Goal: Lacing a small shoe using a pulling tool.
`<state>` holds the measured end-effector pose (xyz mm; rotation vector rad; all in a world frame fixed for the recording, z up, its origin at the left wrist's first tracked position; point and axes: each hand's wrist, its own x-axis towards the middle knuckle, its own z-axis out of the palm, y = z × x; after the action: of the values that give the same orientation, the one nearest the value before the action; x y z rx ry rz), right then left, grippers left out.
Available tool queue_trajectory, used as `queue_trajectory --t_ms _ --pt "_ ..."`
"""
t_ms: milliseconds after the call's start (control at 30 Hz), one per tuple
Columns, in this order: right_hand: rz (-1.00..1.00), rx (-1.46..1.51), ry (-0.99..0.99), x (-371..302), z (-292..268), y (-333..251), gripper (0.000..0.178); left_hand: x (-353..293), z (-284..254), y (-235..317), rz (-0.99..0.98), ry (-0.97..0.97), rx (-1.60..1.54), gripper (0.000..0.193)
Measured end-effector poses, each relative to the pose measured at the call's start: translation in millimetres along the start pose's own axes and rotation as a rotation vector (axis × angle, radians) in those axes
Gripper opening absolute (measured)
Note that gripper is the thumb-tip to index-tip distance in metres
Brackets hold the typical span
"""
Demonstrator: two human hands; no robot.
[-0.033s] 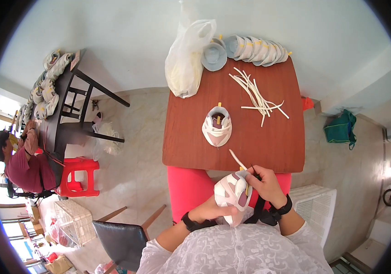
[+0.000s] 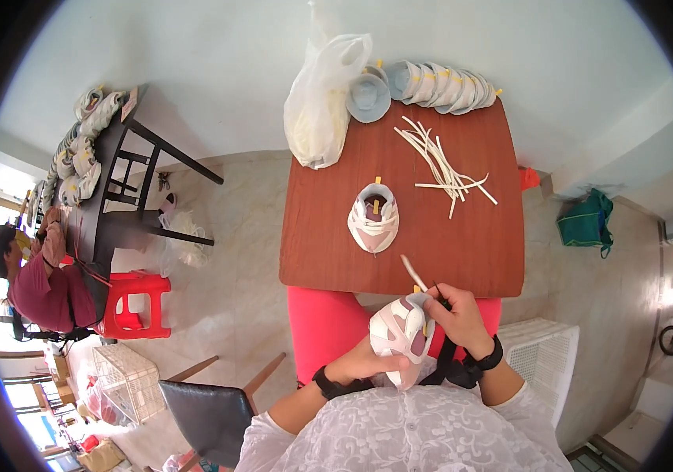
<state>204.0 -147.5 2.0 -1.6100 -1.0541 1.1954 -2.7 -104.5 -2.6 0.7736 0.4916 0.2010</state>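
My left hand is closed around a white and pink shoe upper with a grey lining, held over my lap at the table's near edge. My right hand pinches at the upper's collar, where a thin white strip sticks out past the fingers toward the table. A small dark object shows by the right fingers; its kind cannot be made out. A second shoe upper with yellow tabs stands on the brown table. Loose white strips lie in a pile farther back.
At the table's back stand a plastic bag and a row of nested shoe uppers. A white basket is at my right, a black chair at my left. Far left, another person sits at a dark table.
The free end of the white strip has swung slightly to the right. Both hands and the shoe upper have hardly moved.
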Motion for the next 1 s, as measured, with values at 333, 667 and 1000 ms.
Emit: queue_trajectory --t_ms 333,667,1000 --pt "-0.157 -0.102 0.192 -1 -8 -16 0.014 8 0 -4 0.251 0.271 -0.219 0.064" --pt "0.067 0.284 0.149 -5 -33 -2 0.024 12 -13 8 0.196 0.257 -0.187 0.035" --pt "-0.097 -0.220 0.304 -26 -35 -22 0.015 17 -10 13 0.259 0.358 -0.221 0.029"
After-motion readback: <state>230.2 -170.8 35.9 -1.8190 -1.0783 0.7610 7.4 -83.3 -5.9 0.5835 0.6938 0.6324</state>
